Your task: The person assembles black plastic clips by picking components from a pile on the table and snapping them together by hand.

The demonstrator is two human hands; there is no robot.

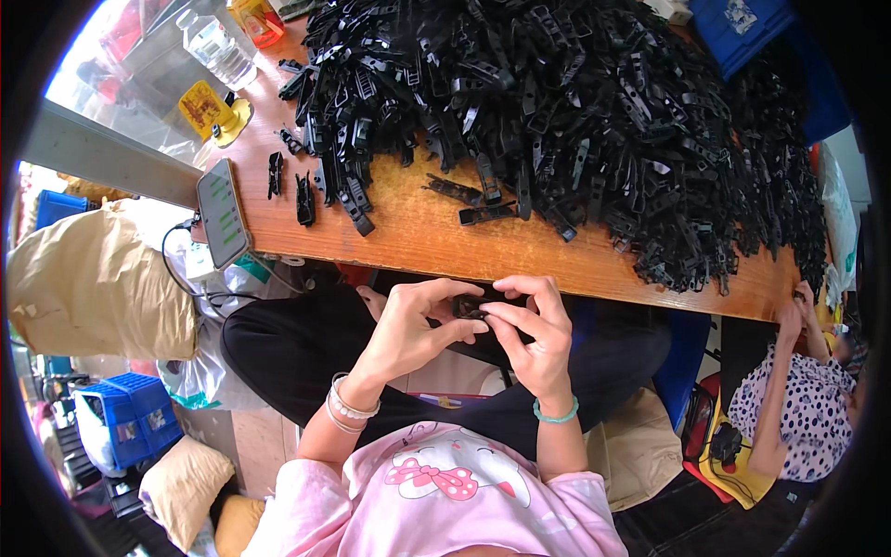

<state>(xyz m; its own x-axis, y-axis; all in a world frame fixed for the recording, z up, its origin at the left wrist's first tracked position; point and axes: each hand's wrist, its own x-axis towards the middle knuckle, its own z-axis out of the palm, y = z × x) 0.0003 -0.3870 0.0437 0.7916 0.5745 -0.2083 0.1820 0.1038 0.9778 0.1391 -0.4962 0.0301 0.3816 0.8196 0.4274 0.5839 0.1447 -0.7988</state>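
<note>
In front of the table's near edge, above my lap, both hands hold one small black plastic piece [471, 306]. My left hand [408, 325] pinches it between thumb and fingers from the left. From the right, the fingertips of my right hand [538, 332] close on its other side. Fingers cover much of the piece, and its exact kind cannot be made out. A large heap of black plastic clip-like parts [520, 102] covers most of the wooden table [408, 227]. Several loose parts lie apart from it, among them one black clip-like part [304, 200] at the left.
A phone [223, 213] with a cable leans at the table's left edge. Behind it stand a yellow stand [218, 113] and a plastic bottle [218, 48]. A blue bin [742, 28] sits far right; a co-worker's hands [800, 311] are at the right edge. Sacks [102, 278] lie left.
</note>
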